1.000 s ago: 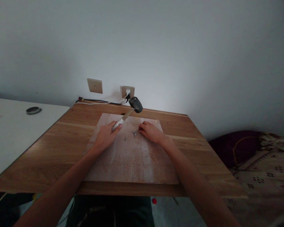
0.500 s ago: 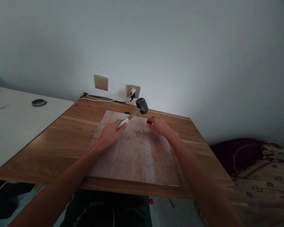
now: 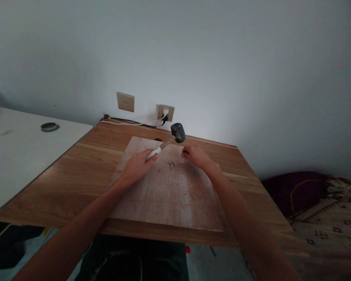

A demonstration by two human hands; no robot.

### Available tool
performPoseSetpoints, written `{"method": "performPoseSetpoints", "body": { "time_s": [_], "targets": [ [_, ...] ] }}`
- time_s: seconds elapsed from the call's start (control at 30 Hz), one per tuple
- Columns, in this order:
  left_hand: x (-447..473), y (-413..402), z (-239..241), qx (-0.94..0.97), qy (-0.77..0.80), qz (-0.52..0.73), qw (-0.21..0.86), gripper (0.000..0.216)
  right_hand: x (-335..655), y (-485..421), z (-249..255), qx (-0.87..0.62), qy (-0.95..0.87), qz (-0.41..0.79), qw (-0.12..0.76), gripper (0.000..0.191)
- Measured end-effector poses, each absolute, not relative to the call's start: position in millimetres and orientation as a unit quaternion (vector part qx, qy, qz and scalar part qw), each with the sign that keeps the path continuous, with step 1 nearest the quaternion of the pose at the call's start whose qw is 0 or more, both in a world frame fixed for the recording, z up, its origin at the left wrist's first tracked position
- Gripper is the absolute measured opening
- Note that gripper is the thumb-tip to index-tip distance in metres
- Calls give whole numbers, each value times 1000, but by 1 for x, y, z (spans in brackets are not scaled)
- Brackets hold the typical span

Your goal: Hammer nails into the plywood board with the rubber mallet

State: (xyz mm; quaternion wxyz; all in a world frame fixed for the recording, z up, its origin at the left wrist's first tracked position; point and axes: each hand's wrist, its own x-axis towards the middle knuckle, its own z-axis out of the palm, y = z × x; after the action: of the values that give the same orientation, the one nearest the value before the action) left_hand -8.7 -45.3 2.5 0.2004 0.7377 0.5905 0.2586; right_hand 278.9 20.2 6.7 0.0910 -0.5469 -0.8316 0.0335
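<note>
My left hand point(image 3: 137, 164) is wrapped round the pale handle of a rubber mallet point(image 3: 178, 133). The mallet's black head is tilted up and away, above the far part of a thin reddish wooden board point(image 3: 163, 199). Over the board's far right part, my right hand point(image 3: 197, 156) has its fingertips pinched together, close to the surface. Whatever lies between those fingertips is too small to make out. Several small metal nails or screws point(image 3: 172, 164) lie in a loose pile between my hands, and a single one point(image 3: 160, 170) lies apart to the left.
Beneath the board is a wooden table point(image 3: 73, 171) against the wall. Cables point(image 3: 128, 121) run along its back edge to a wall socket point(image 3: 170, 112). A white table point(image 3: 14, 156) adjoins at left, carrying a round dark lid-like object point(image 3: 49, 127). Patterned fabric point(image 3: 324, 230) lies at right.
The mallet's head has dipped slightly and shifted a little to the right in my left hand. My right hand stays nearly in place, fingertips still pinched.
</note>
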Motion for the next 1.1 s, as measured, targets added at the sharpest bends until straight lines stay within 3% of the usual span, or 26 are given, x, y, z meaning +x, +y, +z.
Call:
{"method": "performPoseSetpoints", "body": {
  "time_s": [0.27, 0.47, 0.6, 0.7, 0.87, 1.1],
  "targets": [
    [-6, -49, 8, 755, 592, 218, 180, 42, 279, 18, 0, -558, -820, 28, 125, 16],
    [3, -53, 16, 794, 573, 146, 137, 43, 308, 9, -2, -564, -796, 56, 214, 55],
    [8, -56, 20, 805, 564, 129, 129, 42, 323, 3, -5, -558, -794, 58, 235, 68],
    [8, -56, 18, 801, 569, 122, 138, 42, 323, -3, -2, -557, -790, 46, 253, 57],
    [-1, -52, 16, 789, 581, 129, 154, 41, 302, -21, 5, -511, -824, 50, 239, 12],
    [-20, -49, 20, 781, 596, 123, 144, 45, 267, -31, 8, -396, -903, 118, 116, 17]
  ]
}}
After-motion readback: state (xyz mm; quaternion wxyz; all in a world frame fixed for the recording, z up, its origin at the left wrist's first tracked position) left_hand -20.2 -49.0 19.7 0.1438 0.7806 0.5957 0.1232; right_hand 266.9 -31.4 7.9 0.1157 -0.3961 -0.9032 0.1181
